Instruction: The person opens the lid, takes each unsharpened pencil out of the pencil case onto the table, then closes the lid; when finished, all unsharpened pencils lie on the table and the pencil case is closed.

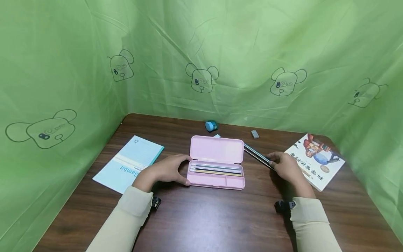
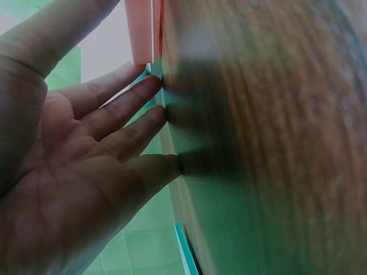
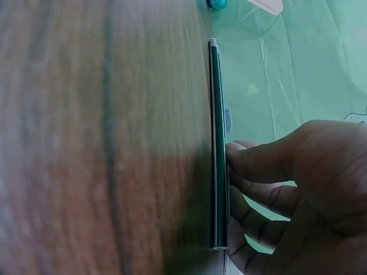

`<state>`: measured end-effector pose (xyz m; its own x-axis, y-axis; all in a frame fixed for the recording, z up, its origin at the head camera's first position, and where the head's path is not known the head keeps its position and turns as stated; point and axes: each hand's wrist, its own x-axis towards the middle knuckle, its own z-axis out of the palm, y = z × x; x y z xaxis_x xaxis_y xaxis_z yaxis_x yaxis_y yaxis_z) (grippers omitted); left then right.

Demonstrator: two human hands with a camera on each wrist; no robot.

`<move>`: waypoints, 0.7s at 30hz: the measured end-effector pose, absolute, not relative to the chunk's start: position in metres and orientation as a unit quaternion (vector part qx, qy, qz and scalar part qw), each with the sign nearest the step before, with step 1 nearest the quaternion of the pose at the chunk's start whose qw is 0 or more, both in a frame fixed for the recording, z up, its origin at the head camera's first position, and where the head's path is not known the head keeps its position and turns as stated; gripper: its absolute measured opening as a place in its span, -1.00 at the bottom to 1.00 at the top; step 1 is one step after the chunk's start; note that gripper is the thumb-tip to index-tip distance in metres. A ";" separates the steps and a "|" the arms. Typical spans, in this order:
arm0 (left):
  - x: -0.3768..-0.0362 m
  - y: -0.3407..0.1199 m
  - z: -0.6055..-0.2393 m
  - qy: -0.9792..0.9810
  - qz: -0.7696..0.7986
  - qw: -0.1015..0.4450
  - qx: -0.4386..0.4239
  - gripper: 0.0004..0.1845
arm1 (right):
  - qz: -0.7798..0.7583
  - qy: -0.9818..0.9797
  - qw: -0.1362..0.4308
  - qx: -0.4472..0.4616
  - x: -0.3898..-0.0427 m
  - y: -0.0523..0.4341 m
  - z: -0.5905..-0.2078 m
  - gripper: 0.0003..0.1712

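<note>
Pink pencil case [image 1: 216, 164] at left hand [image 1: 167, 169]

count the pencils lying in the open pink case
4, as far as the head view shows: side by side in the long upper compartment of the pencil case, two pale ones at the back, a black one, then a yellow one. Blur could hide another.

Head view high over the table [image 1: 201, 217]; wrist views close, sideways along its surface.
</note>
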<state>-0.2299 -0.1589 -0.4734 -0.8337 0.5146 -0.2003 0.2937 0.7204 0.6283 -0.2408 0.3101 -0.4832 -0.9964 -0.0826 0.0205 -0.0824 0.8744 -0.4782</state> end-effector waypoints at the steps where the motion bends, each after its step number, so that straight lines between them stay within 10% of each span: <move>1: -0.230 -0.159 -0.473 0.909 0.301 0.183 0.224 -0.04 | -0.246 0.968 -0.001 -0.042 -0.241 0.310 -0.483 -0.74; 12: -0.229 -0.159 -0.473 0.909 0.300 0.187 0.220 -0.06 | -0.304 0.943 -0.047 -0.127 -0.231 0.255 -0.457 -0.71; 21: -0.228 -0.159 -0.473 0.910 0.299 0.183 0.221 -0.06 | -0.285 0.925 0.067 -0.241 -0.213 0.194 -0.461 -0.69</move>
<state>-0.2282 -0.1593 -0.4734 -0.8349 0.5125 -0.2009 0.2933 0.7230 0.6255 -0.2133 0.1941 -0.4612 -0.8745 -0.4849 0.0132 -0.4080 0.7205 -0.5606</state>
